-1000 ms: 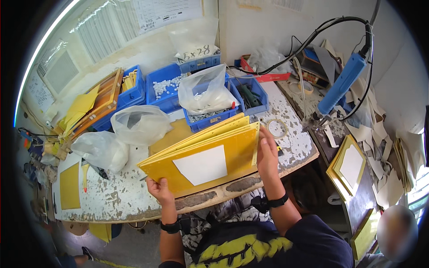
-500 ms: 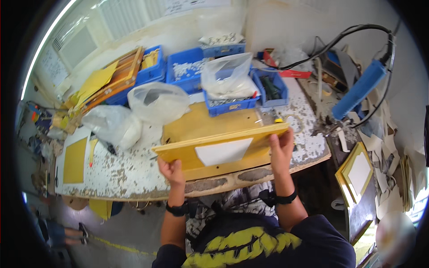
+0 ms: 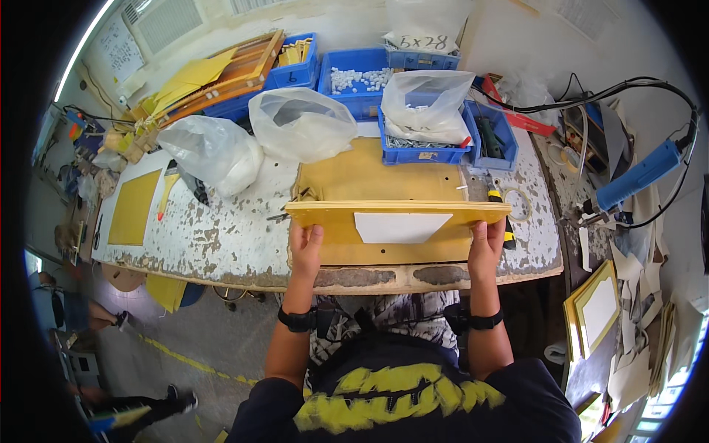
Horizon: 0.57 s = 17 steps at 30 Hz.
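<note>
Both hands grip a yellow board (image 3: 332, 219) by its two ends, holding it level and tipped up on edge. A white, roughly trapezoid patch (image 3: 402, 227) sits on its near face. My left hand (image 3: 305, 251) is closed on the left end, thumb on the near side. At the right end my right hand (image 3: 485, 251) is closed in the same way. Beneath and behind it, a larger yellow-brown board (image 3: 377, 171) lies flat on the bench. Just beyond my right hand lies a yellow-and-black tool (image 3: 509, 232), partly hidden.
The worn white bench (image 3: 214, 236) carries two clear plastic bags (image 3: 303, 129) and blue bins (image 3: 425, 153) of small parts. A brush (image 3: 168, 193) and a yellow sheet (image 3: 135, 208) lie left. On the right hangs a blue power tool (image 3: 639, 177) with a cable, near stacked panels (image 3: 594, 310).
The board has gone from slanting, right end higher, to level, with both hands still on its ends. The head view has shifted, and more of a person shows at lower left.
</note>
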Available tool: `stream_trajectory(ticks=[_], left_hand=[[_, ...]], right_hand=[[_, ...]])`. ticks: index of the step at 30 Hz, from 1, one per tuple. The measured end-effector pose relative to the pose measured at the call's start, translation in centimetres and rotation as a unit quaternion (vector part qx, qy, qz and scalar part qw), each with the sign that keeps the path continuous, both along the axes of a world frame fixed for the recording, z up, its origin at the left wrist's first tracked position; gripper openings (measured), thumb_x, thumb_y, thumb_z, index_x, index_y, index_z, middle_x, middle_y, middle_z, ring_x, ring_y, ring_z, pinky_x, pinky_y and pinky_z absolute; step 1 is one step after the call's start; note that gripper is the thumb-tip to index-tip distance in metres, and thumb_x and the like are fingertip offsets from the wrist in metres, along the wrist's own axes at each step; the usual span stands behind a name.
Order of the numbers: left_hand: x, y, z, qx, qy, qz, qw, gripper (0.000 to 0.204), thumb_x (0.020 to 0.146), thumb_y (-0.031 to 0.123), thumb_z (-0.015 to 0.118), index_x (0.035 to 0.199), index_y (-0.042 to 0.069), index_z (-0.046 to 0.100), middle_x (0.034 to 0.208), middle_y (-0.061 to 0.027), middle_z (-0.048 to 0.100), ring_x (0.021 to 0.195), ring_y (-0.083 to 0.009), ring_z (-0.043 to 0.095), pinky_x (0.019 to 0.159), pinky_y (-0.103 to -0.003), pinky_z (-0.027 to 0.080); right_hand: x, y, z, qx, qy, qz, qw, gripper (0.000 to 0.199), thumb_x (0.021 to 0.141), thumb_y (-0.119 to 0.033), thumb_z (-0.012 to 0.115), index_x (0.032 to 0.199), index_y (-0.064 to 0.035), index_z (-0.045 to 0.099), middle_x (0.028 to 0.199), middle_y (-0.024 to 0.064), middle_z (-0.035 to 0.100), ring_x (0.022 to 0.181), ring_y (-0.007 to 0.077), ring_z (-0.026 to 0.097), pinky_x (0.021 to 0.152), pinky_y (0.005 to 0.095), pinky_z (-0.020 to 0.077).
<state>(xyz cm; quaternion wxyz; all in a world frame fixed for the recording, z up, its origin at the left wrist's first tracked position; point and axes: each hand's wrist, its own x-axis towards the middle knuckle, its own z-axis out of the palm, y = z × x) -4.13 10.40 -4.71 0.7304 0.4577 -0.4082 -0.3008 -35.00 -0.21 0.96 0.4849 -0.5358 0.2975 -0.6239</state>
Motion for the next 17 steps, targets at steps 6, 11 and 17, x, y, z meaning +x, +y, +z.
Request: stream_trajectory(ticks=[6,11,17], left_hand=[[-0.6,-0.1,3.0,-0.026,-0.016,-0.036,0.999,0.041,0.096,0.014,0.055,0.133,-0.001,0.042,0.126,-0.0069,0.052,0.115,-0.0155,0.049,0.101,-0.03,0.035],[0.4,0.2,3.6,-0.017,-0.096,0.012,0.995,0.028,0.094,0.012,0.059,0.118,-0.001,0.053,0.111,-0.0045,0.057,0.099,-0.0122,0.053,0.09,-0.027,0.041],[0.9,1.6,6.0,0.122,-0.05,-0.048,0.99,0.021,0.092,0.011,0.063,0.107,-0.001,0.058,0.101,-0.0041,0.061,0.089,-0.0094,0.056,0.078,-0.022,0.043]], right_hand=[[-2.4,-1.2,-0.3,0.008,0.031,0.065,0.997,0.031,0.089,-0.001,0.063,0.119,-0.0006,0.052,0.107,0.0054,0.062,0.096,0.0128,0.058,0.087,0.0265,0.0452],[-2.7,-1.1,-0.4,0.031,0.063,0.009,0.998,0.027,0.087,0.002,0.064,0.113,0.0027,0.059,0.099,0.0061,0.066,0.089,0.0129,0.061,0.083,0.0254,0.0479],[-3.3,-0.7,2.3,0.12,0.109,0.041,0.986,0.039,0.084,0.005,0.064,0.122,0.006,0.057,0.103,0.0131,0.068,0.093,0.017,0.065,0.086,0.0263,0.0498]])
